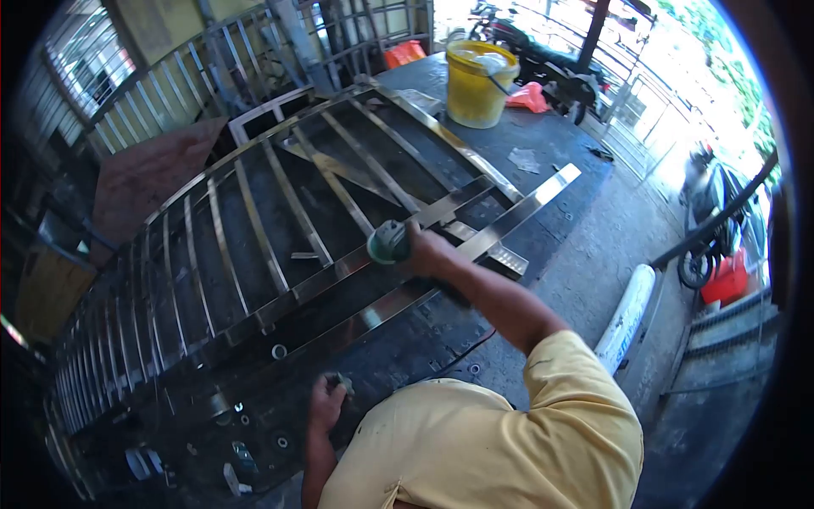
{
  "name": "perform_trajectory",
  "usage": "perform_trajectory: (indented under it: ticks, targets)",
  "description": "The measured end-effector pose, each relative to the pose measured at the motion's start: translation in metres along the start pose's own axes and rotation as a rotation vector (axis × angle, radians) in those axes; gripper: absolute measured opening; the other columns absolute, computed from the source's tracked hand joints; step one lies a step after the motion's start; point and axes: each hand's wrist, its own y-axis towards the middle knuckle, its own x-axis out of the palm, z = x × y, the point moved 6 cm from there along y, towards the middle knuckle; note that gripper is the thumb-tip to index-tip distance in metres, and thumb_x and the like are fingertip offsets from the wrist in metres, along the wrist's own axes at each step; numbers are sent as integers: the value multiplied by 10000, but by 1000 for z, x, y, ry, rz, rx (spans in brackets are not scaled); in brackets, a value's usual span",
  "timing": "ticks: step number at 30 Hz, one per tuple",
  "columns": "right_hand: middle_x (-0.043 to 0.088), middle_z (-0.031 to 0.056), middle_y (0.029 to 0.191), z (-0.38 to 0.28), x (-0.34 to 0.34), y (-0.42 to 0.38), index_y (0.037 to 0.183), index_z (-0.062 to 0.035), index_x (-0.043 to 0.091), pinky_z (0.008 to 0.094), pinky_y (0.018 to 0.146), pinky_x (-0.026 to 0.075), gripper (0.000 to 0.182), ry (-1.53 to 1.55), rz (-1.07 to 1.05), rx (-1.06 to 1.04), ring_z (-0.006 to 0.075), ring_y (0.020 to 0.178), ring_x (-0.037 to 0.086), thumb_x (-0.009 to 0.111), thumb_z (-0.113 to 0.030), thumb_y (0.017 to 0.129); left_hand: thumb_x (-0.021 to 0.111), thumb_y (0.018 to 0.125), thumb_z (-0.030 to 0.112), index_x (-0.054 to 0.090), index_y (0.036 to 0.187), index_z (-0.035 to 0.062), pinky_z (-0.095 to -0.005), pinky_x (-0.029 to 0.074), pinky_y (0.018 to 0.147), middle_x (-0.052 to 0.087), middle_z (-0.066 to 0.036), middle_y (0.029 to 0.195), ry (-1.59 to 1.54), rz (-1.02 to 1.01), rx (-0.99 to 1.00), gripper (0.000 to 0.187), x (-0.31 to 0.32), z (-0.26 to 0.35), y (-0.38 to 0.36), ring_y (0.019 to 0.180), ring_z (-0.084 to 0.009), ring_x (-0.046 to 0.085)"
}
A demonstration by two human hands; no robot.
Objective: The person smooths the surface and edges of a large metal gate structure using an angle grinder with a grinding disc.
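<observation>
My right hand (421,248) is closed round an angle grinder (392,241), whose greenish round front sits at the lower rail of a shiny metal frame (292,191). The frame, with many parallel bars, lies flat on a dark worktable (407,335). Under my right forearm runs a separate metal bar (538,201), slanting across the table. My left hand (325,403) is low, near my body, with its fingers curled on a small dark greyish piece (342,383) that I cannot make out.
A yellow bucket (481,85) stands at the table's far end beside a pink-red bag (527,97). Small rings and tools, including a metal ring (279,351), lie at the near left. A white cylinder (626,318) is on the floor at right. Motorbikes stand beyond.
</observation>
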Motion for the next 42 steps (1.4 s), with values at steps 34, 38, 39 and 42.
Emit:
perform_trajectory:
  ticks: [34, 38, 39, 42]
  targets:
    - [622, 318, 1299, -111, 74, -95, 1508, 55, 327, 413, 1050, 482, 1132, 413, -70, -214, 394, 1249, 627, 912, -516, 725, 765, 923, 112, 687, 1164, 28, -361, 554, 824, 707, -118, 1060, 504, 690, 586, 267, 9, 150, 11, 932, -257, 703]
    - [625, 314, 1298, -110, 73, -92, 1504, 47, 335, 414, 1047, 485, 1111, 421, -67, -190, 391, 1243, 632, 914, -495, 726, 773, 910, 123, 688, 1153, 19, -397, 553, 848, 709, -145, 1071, 584, 688, 608, 278, 13, 149, 15, 974, -319, 703]
    - [627, 313, 1295, -110, 72, -93, 1502, 45, 337, 415, 1045, 486, 1104, 423, -63, -188, 391, 1238, 634, 914, -491, 727, 774, 905, 120, 688, 1151, 16, -404, 554, 852, 709, -154, 1073, 597, 691, 618, 281, 14, 150, 15, 980, -331, 703]
    - [636, 309, 1281, -110, 72, -92, 1497, 45, 342, 417, 1036, 493, 1093, 416, -57, -185, 393, 1224, 642, 914, -484, 731, 775, 893, 112, 688, 1144, 6, -422, 555, 859, 710, -175, 1077, 639, 698, 648, 285, 16, 154, 18, 995, -363, 700]
